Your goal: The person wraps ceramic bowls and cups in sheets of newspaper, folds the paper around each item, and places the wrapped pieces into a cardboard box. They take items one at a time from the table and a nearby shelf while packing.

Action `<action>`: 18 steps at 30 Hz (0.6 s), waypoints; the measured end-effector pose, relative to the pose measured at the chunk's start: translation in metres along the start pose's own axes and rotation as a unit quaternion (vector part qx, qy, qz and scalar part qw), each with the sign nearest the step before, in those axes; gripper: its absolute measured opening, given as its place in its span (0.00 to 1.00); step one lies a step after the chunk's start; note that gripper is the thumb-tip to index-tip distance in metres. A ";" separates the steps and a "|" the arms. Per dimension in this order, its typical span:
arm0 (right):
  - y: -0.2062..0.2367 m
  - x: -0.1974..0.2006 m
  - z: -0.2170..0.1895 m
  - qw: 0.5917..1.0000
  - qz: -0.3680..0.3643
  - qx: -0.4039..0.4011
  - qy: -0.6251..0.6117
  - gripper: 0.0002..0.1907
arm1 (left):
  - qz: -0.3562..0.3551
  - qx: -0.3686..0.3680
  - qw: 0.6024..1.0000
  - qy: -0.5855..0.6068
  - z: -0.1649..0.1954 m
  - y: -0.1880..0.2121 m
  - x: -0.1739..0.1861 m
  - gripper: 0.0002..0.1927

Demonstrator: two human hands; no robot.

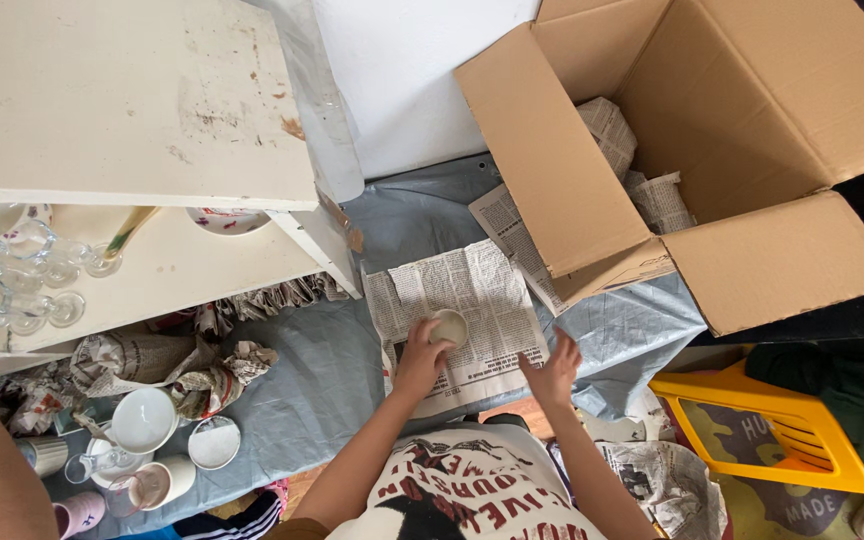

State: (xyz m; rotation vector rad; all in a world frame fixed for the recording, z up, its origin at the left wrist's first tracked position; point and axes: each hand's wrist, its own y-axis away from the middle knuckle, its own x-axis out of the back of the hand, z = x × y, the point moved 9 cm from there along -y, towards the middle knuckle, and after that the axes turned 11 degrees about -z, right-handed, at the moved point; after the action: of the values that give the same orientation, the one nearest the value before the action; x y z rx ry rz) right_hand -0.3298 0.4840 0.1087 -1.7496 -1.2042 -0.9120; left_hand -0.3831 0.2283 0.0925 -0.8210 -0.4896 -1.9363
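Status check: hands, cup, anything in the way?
Left hand grips small cup on newspaper sheet. Right hand open, on sheet's right edge. Open box beyond the sheet; nothing blocking.

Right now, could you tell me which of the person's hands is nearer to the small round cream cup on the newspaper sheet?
The left hand: it touches the small round cream cup. The right hand rests apart on the newspaper sheet, to the cup's right.

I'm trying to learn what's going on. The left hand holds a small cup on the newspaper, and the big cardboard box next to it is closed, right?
Not quite. The box is open, flaps spread, with crumpled newspaper inside, as the head view shows. The rest is right: the left hand holds a small cup on the newspaper.
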 end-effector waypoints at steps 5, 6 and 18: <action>0.040 -0.087 0.039 0.763 -0.464 -0.278 -0.355 0.30 | 0.036 0.006 0.994 0.098 -0.008 0.008 0.005 0.27; 0.046 -0.093 0.022 0.730 -0.522 -0.245 -0.367 0.28 | 0.037 0.001 0.993 0.114 -0.010 0.009 0.006 0.30; -0.013 -0.130 -0.110 0.671 -0.466 -0.075 -0.572 0.22 | -0.050 0.055 0.997 0.002 -0.005 0.019 0.027 0.30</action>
State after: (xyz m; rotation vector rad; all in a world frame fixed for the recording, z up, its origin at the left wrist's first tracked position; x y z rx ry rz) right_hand -0.3915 0.3394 0.0420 -1.7638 -3.1163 -0.2565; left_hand -0.3766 0.1996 0.1089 -0.7355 -0.6395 -1.9819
